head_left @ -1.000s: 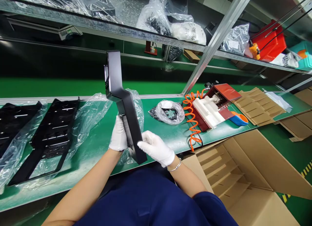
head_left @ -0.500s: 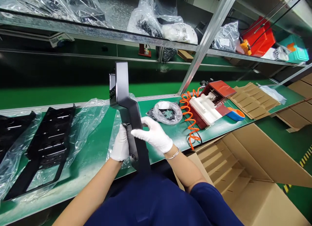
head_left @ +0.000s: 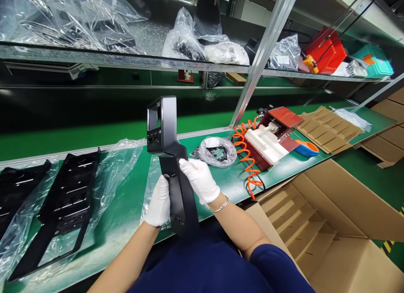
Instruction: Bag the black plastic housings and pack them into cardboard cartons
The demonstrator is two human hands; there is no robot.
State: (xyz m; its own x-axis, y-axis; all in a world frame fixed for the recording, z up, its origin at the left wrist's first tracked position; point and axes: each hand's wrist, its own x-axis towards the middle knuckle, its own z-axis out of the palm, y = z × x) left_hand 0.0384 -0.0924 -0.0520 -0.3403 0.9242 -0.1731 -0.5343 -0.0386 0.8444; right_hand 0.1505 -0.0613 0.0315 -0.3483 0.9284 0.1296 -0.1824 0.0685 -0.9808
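A black bent metal bracket [head_left: 170, 158] stands upright in front of my body, held above the bench's near edge. My left hand [head_left: 158, 202], in a white glove, grips its left side below the bend. On the other side my right hand [head_left: 201, 180], also gloved, is closed around the right edge, thumb towards the face. The bracket's upper end has a boxy frame with an opening and small holes. Its lower end reaches down to my dark blue shirt. A second black bracket [head_left: 67, 192] lies on clear plastic film at the left, with another black part [head_left: 22, 185] beside it.
A bag of small parts [head_left: 217, 152], a coiled orange air hose [head_left: 244, 150] and a red-and-white fixture [head_left: 268, 137] are on the green bench. An open cardboard box [head_left: 344, 263] with dividers stands at the right. A shelf [head_left: 126, 61] carries bagged parts overhead.
The bracket has turned slightly, showing more of its open frame on the left. My right hand has shifted its hold, with the thumb now lying along the right edge. The camera view has tilted up.
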